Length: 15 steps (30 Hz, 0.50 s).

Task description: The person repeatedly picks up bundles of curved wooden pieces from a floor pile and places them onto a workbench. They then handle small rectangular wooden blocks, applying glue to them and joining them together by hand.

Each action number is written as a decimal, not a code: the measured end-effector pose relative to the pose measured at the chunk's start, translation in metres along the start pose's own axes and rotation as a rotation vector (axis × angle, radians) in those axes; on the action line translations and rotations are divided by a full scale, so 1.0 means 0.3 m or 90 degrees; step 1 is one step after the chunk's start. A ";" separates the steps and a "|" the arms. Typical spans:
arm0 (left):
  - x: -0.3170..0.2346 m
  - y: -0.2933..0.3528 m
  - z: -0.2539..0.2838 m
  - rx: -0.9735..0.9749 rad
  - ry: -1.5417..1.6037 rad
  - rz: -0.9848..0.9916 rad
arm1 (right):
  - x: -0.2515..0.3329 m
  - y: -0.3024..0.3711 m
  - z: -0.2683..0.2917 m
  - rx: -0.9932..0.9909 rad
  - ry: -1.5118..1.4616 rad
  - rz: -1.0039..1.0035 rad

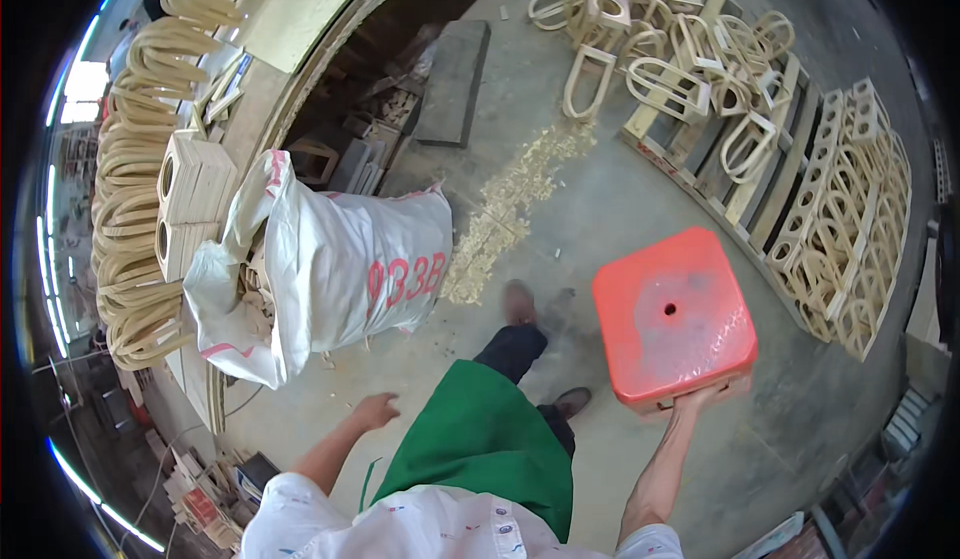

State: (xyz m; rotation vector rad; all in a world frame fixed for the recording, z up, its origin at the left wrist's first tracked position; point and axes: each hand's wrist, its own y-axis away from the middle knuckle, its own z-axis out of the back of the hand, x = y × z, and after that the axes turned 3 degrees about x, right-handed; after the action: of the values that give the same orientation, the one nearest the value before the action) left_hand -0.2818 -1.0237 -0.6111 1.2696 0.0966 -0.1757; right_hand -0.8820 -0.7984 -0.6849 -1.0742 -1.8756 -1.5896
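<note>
A red plastic stool with a small hole in its square, scuffed seat is at my right side. My right hand grips it by the near edge, with the fingertips hidden under the rim. My left hand hangs beside my green apron, holding nothing, its fingers loosely bent and partly apart. Closest to that hand is a large white woven sack with red printing. Its mouth gapes to the left, and pieces of wood show inside.
Wood shavings lie on the concrete floor ahead of my feet. Looped wooden frames are heaped on a pallet at far right, beside a stack of wooden frames. On the left, a workbench bears rows of bent wooden loops.
</note>
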 end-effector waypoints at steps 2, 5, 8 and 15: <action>0.171 0.089 -0.071 -0.030 0.122 0.146 | -0.015 0.099 -0.224 0.011 0.050 -0.026; 0.339 0.199 -0.197 -0.034 0.374 0.279 | -0.076 0.241 -0.529 0.053 0.115 -0.083; 0.307 0.240 -0.241 -0.061 0.472 0.260 | -0.247 0.200 -0.644 0.151 0.130 -0.119; -0.195 0.199 -0.087 -0.097 0.702 0.063 | -0.673 0.078 -0.957 0.438 0.064 -0.243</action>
State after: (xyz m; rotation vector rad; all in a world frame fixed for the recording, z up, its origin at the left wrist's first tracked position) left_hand -0.3275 -0.9771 -0.5527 1.0893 0.9678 0.6253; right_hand -0.7842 -1.1284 -0.7578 -0.3482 -2.3829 -0.9873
